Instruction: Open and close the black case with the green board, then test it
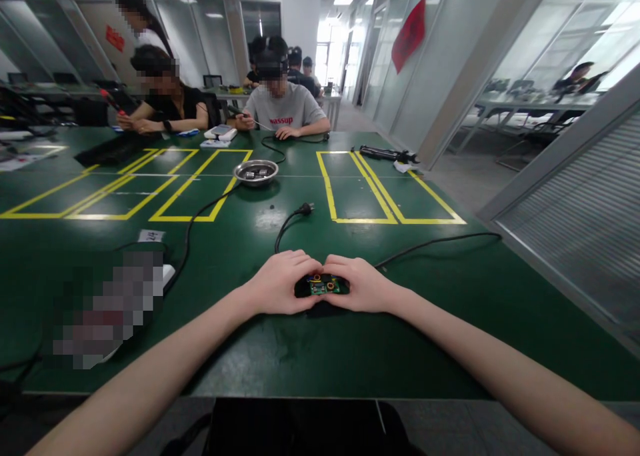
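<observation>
My left hand (284,283) and my right hand (366,285) meet over the front part of the table, fingers curled around a small green circuit board (320,287). Copper-wound ring coils and other small parts stand on the board. It seems to sit in a black casing, mostly hidden by my fingers. Both hands grip its ends, thumbs on the near side. Behind my left hand a black power plug (306,209) lies on the table, its cord running down towards the hands. Another black cable (430,244) leads off to the right from behind my right hand.
A metal bowl (256,172) with small metal parts stands mid-table on the green tabletop (240,349). Yellow tape outlines (363,220) mark the surface. A blurred object (110,309) lies at left. A black tripod-like item (387,154) lies far right. Two people sit across the table.
</observation>
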Demonstrator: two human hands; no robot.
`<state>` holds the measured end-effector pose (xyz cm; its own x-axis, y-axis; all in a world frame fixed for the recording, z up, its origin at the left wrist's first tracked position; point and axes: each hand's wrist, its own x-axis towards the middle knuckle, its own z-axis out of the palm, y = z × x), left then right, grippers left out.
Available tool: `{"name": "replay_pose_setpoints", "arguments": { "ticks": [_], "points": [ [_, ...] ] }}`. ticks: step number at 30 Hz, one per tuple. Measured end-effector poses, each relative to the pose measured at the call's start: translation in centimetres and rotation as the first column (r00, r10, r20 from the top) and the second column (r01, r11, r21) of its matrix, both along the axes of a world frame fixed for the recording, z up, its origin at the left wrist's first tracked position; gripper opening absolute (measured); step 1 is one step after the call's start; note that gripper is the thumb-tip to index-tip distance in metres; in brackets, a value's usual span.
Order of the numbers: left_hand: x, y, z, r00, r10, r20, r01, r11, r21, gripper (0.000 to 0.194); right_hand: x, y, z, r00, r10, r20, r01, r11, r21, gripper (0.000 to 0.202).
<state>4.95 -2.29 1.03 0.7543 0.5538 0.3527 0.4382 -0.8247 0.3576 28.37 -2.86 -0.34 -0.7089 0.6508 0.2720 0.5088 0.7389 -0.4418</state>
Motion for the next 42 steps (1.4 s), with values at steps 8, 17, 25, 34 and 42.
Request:
{"name": "replay_pose_setpoints", "arguments": {
  "ticks": [8,17,25,34,42],
  "points": [
    [-0.4,0.4,-0.3,0.997,0.082,-0.016,-0.082,0.996,-0.017,0.04,0.4,0.9,-0.5,0.989,-0.076,-0.127,0.077,0.997,0.007,0.027],
    [-1.4,0.9,0.2,0.995,0.101,0.01,-0.101,0.994,0.046,0.014,0.4,1.1,-0.1,0.99,-0.104,-0.091,0.103,0.995,-0.013,0.02],
    [-1.7,0.9,0.2,0.99,0.115,-0.079,-0.12,0.991,-0.062,0.017,0.4,1.1,-0.1,0.99,-0.113,-0.081,0.111,0.993,-0.032,0.021],
    [-1.9,1.3,-0.7,0.987,0.156,0.02,-0.157,0.987,0.023,0.019,0.8,1.1,0.1,0.981,-0.191,0.024,0.191,0.981,-0.008,0.042],
    [-1.8,1.4,-1.0,0.99,0.142,-0.008,-0.142,0.99,-0.003,0.019,1.2,1.6,-0.6,0.993,-0.113,-0.035,0.114,0.993,0.029,0.058]
  ]
}}
